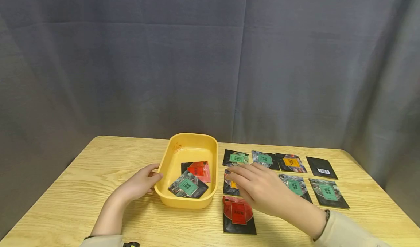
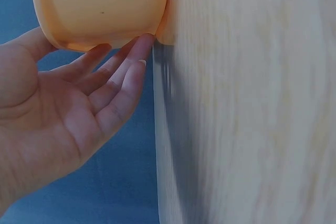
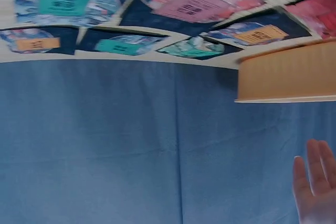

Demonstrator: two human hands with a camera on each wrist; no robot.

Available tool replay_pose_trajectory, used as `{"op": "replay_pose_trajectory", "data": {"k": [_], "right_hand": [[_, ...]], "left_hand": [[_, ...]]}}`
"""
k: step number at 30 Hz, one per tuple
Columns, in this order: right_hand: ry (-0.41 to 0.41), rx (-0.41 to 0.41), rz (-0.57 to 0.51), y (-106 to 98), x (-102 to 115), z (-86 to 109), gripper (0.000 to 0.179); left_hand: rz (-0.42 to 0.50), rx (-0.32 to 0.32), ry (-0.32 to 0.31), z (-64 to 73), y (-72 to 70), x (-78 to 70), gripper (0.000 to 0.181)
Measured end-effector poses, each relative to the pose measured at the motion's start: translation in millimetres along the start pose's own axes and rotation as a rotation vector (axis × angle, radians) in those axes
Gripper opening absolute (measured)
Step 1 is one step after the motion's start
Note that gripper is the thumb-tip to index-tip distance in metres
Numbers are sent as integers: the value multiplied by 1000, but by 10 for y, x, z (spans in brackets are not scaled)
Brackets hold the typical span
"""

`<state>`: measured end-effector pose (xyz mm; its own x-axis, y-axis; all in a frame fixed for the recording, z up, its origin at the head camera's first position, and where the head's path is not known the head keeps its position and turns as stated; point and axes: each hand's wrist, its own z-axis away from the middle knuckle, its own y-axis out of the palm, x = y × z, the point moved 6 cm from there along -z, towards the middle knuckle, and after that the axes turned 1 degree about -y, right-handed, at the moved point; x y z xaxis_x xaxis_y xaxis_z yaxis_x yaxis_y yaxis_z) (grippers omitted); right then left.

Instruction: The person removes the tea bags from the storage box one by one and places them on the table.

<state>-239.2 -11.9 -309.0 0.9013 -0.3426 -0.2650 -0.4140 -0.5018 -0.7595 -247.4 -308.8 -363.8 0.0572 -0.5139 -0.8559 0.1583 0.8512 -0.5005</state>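
Note:
My left hand grips the left side of a yellow plastic bin, thumb at the rim and fingers along the outer wall. In the bin lie a red-labelled packet and, overlapping it, a green-labelled packet. My right hand hovers palm down over the packets right of the bin, fingers extended, holding nothing. Partly behind its fingers is an orange-labelled packet. Nearer lies a red-labelled packet. A pink-labelled packet, hidden by the hand in the head view, shows in the right wrist view.
Along the back of the wooden table lie two green-labelled packets, an orange-labelled packet and a black packet with a white sticker. Further right is another green-labelled packet. A grey curtain hangs behind.

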Motion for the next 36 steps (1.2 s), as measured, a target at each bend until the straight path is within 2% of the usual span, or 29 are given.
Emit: {"op": "replay_pose_trajectory", "data": {"k": [5,14,22,27,36], "right_hand": [[37,27,-16,105,-9,-131,23],[109,141,-91,395,-9,-374,27],[171,192,-146,649,13,-509,25],[172,225,-187,792,56,-605,25],[230,360,-286,964,84,-737,31]], "left_hand": [[7,2,7,-3,0,6,53],[10,-2,-8,-11,-1,40,52],[7,1,0,-14,2,21,52],[12,4,8,-7,5,16,52],[13,6,19,-4,-1,24,52]]}}
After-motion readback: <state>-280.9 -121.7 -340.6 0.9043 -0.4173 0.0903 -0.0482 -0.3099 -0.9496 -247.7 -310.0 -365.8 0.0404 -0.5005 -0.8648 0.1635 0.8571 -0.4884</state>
